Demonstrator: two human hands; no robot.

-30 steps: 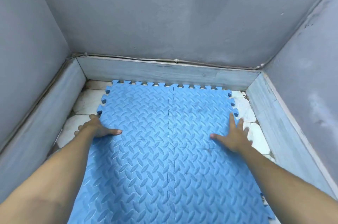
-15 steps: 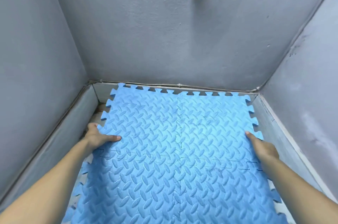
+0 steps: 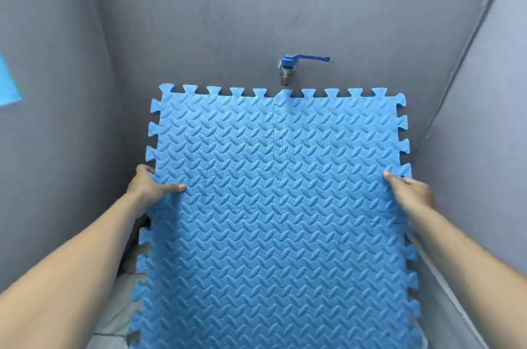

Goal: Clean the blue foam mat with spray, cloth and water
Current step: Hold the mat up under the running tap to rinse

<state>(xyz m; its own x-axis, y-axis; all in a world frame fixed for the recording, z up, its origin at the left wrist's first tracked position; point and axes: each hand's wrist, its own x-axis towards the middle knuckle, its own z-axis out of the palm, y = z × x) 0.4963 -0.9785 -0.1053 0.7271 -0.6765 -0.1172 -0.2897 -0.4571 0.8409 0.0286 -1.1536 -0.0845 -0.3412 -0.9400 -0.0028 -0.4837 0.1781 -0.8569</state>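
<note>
Two bare hands hold a blue foam mat [image 3: 279,206] of interlocking tiles, embossed with a raised leaf-like tread and edged in jigsaw teeth, tilted up before a matte grey wall [image 3: 228,20]. The left hand [image 3: 151,187] grips its left edge, thumb on the face and fingers curled behind; the right hand [image 3: 410,192] pinches the right edge likewise. The mat's toothed top edge reaches just below a metal tap with a blue lever handle [image 3: 291,67].

Both arms reach forward, left hand [image 3: 148,187] and right hand [image 3: 410,192] clamped, thumbs on top.
</note>
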